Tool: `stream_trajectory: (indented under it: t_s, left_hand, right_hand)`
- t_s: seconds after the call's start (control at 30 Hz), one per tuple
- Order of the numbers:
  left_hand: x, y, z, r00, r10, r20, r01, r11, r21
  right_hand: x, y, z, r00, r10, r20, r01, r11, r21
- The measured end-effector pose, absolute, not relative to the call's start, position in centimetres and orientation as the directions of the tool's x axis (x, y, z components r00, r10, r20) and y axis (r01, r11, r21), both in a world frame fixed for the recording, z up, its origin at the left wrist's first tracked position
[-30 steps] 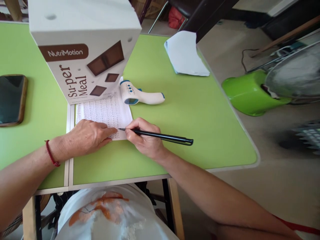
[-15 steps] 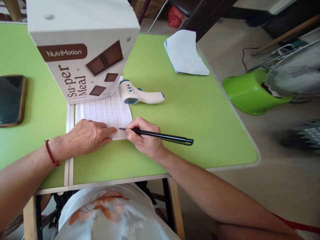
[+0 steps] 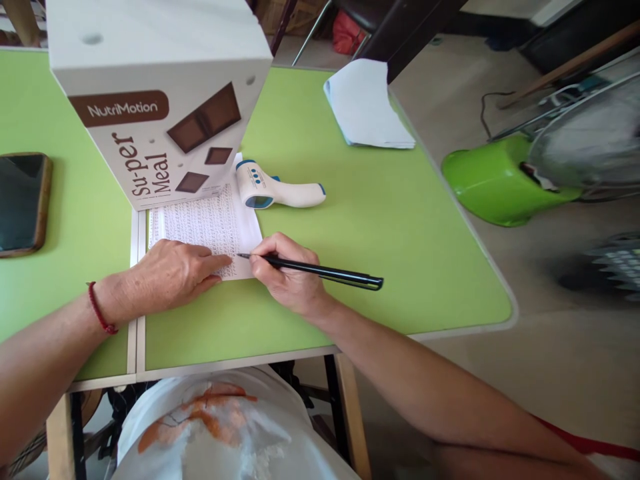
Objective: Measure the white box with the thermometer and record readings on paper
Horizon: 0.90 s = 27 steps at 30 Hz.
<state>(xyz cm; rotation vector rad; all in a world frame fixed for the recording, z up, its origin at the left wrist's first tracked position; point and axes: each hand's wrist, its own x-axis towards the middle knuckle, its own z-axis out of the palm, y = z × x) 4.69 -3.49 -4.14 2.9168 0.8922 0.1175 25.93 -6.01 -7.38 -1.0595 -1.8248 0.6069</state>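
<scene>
A sheet of paper (image 3: 200, 223) covered in close rows of handwriting lies on the green table, its far part hidden by a tall box. My left hand (image 3: 173, 277) rests on the sheet's near left part, holding nothing, with its index finger stretched out toward the written rows. In my right hand (image 3: 290, 273) is a black pen (image 3: 330, 272), pinched near its tip. The pen tip points left, close to my left index fingertip; whether it touches the paper I cannot tell. A white and blue infrared thermometer (image 3: 280, 190) lies across the sheet's right edge.
The white NutriMotion box (image 3: 160, 147) stands upright behind my left hand. At the far left of the green table (image 3: 400, 267) lies a phone (image 3: 23, 203). Folded white paper (image 3: 365, 107) sits near the far right edge. A green stool (image 3: 500, 183) is on the floor beyond.
The whole view has shifted very slightly, so things appear a little further left. Both hands and the pen hold nearly the same places over the sheet.
</scene>
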Motion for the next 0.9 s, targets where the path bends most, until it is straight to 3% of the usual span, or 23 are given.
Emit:
stream_trajectory:
  t_s: [0.3,0.5,0.9]
  left_hand:
    - [4.67,-3.45,-4.05,0.827,0.561,0.048,0.554,-0.826,0.108]
    - [4.7,-3.43,-4.15,0.821,0.57,0.025,0.563,-0.817,0.126]
    - [4.68,-3.42,-3.99,0.823,0.566,0.038,0.557,-0.82,0.133]
  right_hand:
    - [26.06,-6.04,-7.25,-0.234,0.869,0.436,0.393,0.494,-0.775]
    - [26.32,-6.0,-7.53,-0.14,0.879,0.455,0.428,0.468,-0.773]
    - [26.3,-5.96,-7.46,-0.193,0.884,0.425,0.441,0.465,-0.767]
